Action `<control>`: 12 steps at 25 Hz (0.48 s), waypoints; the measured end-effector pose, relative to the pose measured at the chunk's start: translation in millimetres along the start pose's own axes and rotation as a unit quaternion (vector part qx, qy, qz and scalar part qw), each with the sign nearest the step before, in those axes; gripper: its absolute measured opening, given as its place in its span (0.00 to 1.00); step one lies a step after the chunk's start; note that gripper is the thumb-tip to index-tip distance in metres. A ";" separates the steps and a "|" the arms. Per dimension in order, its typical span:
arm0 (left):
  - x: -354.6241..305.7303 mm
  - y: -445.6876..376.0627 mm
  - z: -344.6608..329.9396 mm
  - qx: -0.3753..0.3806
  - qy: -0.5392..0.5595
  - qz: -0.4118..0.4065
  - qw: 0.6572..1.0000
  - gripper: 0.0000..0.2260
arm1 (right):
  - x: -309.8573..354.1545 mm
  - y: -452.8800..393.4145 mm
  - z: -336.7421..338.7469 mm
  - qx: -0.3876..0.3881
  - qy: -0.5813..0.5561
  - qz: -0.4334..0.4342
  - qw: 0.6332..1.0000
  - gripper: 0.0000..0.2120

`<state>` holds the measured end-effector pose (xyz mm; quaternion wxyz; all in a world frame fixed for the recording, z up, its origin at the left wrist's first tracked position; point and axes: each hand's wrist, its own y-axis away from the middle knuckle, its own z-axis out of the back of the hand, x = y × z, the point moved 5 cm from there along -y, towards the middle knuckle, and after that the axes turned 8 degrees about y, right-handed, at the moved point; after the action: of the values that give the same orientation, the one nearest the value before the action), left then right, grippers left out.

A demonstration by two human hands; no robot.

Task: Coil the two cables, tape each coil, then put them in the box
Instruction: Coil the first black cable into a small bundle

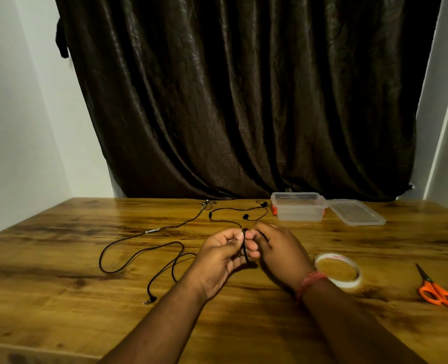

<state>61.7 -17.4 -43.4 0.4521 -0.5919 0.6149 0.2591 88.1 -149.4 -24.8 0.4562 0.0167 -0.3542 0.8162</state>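
Both forearms reach in from the near edge and converge toward the middle of the scene, bare to the wrist. The left hand [221, 254] is turned palm inward, its fingers curled and its thumb pressed toward the fingertips in a pinch. The right hand [275, 249] faces it, knuckles up, fingers bent and touching the left hand's fingertips. Both hands pinch the same thin black cable [244, 243] between them. A reddish thread band [309, 282] circles the right wrist.

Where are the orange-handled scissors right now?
In the head view, the orange-handled scissors lie on the wooden table at the far right, beyond the white tape roll beside the person's right hand.
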 end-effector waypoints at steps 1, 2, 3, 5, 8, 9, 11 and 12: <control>-2.9 0.8 0.3 -0.013 0.034 -0.011 0.999 0.10 | 2.5 1.4 -7.2 0.027 0.011 0.010 1.000 0.07; -5.8 1.2 0.7 -0.028 0.064 -0.022 0.997 0.10 | 5.5 3.1 -13.7 0.053 0.030 0.024 0.998 0.08; -8.2 1.1 1.5 -0.042 0.086 -0.033 0.995 0.10 | 8.1 4.4 -19.0 0.073 0.051 0.037 0.995 0.09; -11.8 -0.3 4.4 -0.064 0.113 -0.055 0.990 0.10 | 13.3 6.6 -24.2 0.095 0.082 0.066 0.990 0.10; -14.2 -4.0 11.9 -0.083 0.100 -0.085 0.988 0.10 | 21.8 10.4 -24.9 0.117 0.107 0.116 0.980 0.09; -12.5 -5.7 15.2 -0.093 0.072 -0.090 0.989 0.10 | 24.4 11.3 -22.7 0.114 0.115 0.129 0.978 0.10; -6.5 -8.9 20.2 -0.109 -0.015 -0.085 0.990 0.10 | 27.2 11.8 -16.4 0.096 0.120 0.140 0.978 0.11; -2.4 -10.5 22.3 -0.114 -0.067 -0.079 0.988 0.09 | 27.8 11.8 -12.4 0.083 0.115 0.141 0.980 0.11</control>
<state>77.1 1.2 -49.3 0.4412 -0.6671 0.5014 0.3300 66.6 -125.5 -31.0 0.3714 -0.0898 -0.2289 0.8953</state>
